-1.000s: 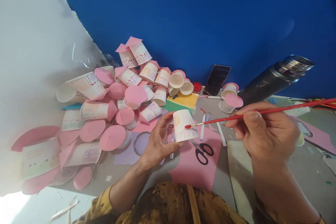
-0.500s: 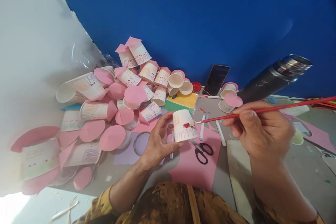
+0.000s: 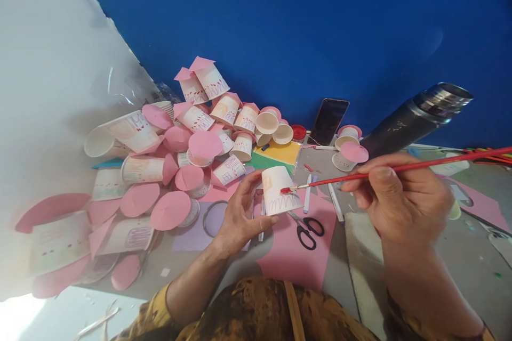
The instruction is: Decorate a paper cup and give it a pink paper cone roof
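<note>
My left hand (image 3: pixel 242 218) grips a white paper cup (image 3: pixel 276 186) from its left side, with the thumb near the rim. The cup is upside down and slightly tilted, with an orange drawing and a purple zigzag line on its wall. In my right hand (image 3: pixel 404 202) is a long red-handled paintbrush (image 3: pixel 332 179), held between thumb and fingers. Its red-coated tip meets or nearly meets the cup's wall; contact is hard to tell. Below the cup, black-handled scissors (image 3: pixel 310 232) lie on pink paper (image 3: pixel 296 261).
Many cups with pink paper roofs (image 3: pixel 168 211) are piled at the left. A phone (image 3: pixel 330 120) leans on the blue wall beside a dark flask (image 3: pixel 408 122). Markers (image 3: pixel 336 203), a red paint lid (image 3: pixel 298 132) and a pale cloth (image 3: pixel 362 256) lie around the hands.
Almost everything stays in place. The view has shifted very slightly, and the brush tip remains at nearly the same spot by the cup's wall.
</note>
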{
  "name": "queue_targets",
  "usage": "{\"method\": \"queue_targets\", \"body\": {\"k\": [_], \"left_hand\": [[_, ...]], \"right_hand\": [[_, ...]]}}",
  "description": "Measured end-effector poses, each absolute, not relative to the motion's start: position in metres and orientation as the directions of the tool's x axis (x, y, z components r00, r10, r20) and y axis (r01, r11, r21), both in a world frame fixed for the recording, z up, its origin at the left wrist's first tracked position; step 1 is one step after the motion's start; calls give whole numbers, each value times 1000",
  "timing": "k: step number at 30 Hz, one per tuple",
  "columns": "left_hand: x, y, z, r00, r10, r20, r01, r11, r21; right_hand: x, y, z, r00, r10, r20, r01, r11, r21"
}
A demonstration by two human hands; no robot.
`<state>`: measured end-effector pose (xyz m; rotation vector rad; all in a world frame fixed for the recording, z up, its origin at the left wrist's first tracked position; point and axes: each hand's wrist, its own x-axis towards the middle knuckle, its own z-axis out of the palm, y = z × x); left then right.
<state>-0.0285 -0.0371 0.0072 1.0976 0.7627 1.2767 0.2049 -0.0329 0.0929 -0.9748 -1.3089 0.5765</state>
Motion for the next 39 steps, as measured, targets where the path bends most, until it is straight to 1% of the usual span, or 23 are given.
{"method": "queue_targets", "body": {"k": [5, 10, 15, 20, 25, 27, 30, 34, 39], "left_hand": [[-28, -37, 7, 172, 977, 128, -350, -61, 935], [-29, -36, 6, 163, 977, 141, -339, -78, 937], [-29, -36, 5, 161, 978, 132, -336, -71, 939], [-28, -37, 5, 167, 978, 128, -340, -64, 938], [-28, -36, 6, 170, 976, 138, -345, -72, 936], [-28, -36, 7, 167, 976, 139, -350, -73, 934], [-28, -36, 6, 165, 978, 129, -353, -64, 934], [-28, -36, 3, 162, 980, 114, -341, -53, 939], [-28, -36, 2, 158, 982, 107, -317, -52, 947]], "right_hand": [[205, -33, 94, 197, 816, 543, 192, 511, -838], [206, -34, 95, 194, 813, 550, 182, 521, -834], [205, -35, 96, 244, 800, 549, 192, 515, -836], [205, -35, 95, 186, 822, 538, 202, 504, -840], [205, -34, 94, 231, 816, 529, 181, 498, -848], [204, -34, 94, 220, 815, 536, 177, 507, -843], [204, -34, 94, 208, 815, 541, 187, 509, -840], [204, -35, 94, 237, 807, 541, 206, 503, -840], [204, -35, 94, 182, 816, 548, 207, 513, -833]]}}
